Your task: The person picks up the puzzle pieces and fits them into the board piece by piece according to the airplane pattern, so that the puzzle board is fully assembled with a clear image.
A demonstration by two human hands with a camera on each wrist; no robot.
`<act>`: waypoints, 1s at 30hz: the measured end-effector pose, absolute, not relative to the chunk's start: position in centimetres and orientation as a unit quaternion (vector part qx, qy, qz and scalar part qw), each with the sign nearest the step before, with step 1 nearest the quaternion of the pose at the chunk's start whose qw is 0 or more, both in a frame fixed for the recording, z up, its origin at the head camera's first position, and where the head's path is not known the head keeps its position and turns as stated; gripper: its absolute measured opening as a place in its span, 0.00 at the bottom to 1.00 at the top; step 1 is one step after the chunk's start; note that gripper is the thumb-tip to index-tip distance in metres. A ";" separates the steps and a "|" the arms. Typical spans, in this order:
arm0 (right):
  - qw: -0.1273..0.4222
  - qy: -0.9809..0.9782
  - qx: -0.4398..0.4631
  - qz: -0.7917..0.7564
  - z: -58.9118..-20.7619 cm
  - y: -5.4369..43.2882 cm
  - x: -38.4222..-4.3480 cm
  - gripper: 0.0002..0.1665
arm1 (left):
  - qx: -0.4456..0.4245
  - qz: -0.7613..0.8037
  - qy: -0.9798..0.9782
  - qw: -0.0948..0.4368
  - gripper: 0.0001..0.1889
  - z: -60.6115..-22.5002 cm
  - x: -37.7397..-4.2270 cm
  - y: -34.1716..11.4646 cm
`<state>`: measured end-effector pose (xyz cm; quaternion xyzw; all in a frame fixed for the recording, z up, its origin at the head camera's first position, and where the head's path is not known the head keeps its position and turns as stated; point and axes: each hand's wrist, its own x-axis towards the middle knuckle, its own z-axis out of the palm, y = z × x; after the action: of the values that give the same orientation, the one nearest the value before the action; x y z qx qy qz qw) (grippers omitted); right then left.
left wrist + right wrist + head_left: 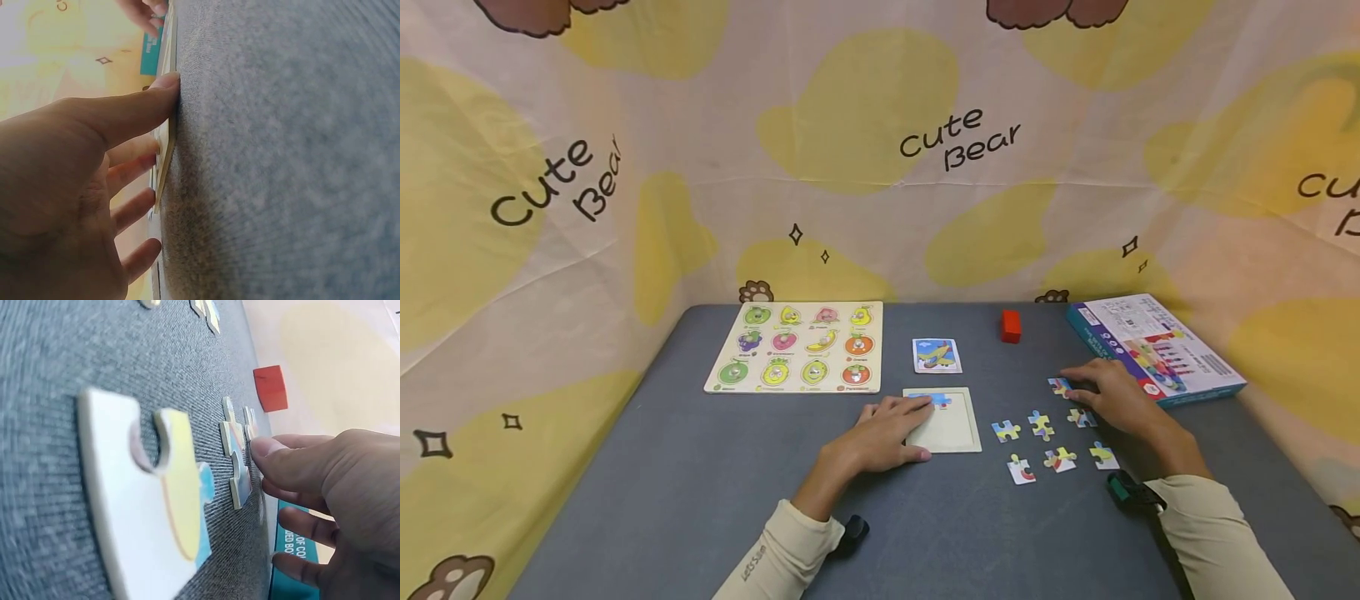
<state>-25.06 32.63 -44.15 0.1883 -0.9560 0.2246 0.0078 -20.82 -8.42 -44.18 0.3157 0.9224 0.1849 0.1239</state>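
My left hand (883, 433) rests at the left side of a square puzzle tray (968, 421), thumb at the near edge and fingers reaching over its top left. Along the tray's far side lies a blue puzzle piece (943, 402), partly under the fingers. My right hand (1112, 396) pinches another small puzzle piece (1057, 386) between thumb and index finger, low over the table. In the right wrist view its thumb (294, 464) meets that piece's edge. Several loose pieces (1041, 425) lie between the tray and the right wrist, including a white-and-yellow corner piece (134, 512).
Beyond the tray lies a picture card with a yellow plane (937, 356). A fruit board (793, 347) is at the back left. A red block (1011, 327) stands at the back, and a flat box (1157, 348) lies right of the right hand.
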 end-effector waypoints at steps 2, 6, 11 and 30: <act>0.002 -0.959 0.181 0.217 -44.3 32.7 -25.1 0.22 | 0.314 0.183 0.923 0.125 0.38 -44.2 -20.8 -8.4; -0.012 -0.963 0.168 0.208 -44.5 32.8 -25.2 0.22 | 0.311 0.181 0.924 0.125 0.38 -44.3 -20.8 -8.4; -0.018 -0.964 0.162 0.212 -44.5 32.8 -25.3 0.20 | 0.312 0.180 0.924 0.126 0.39 -44.3 -20.8 -8.3; -0.005 -0.960 0.162 0.226 -44.7 32.3 -25.5 0.15 | 0.314 0.178 0.924 0.128 0.39 -44.2 -20.8 -8.4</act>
<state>-25.49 32.25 -44.67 0.1623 -0.9604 0.2264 -0.0047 -20.77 -8.39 -44.23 0.3138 0.9238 0.1784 0.1278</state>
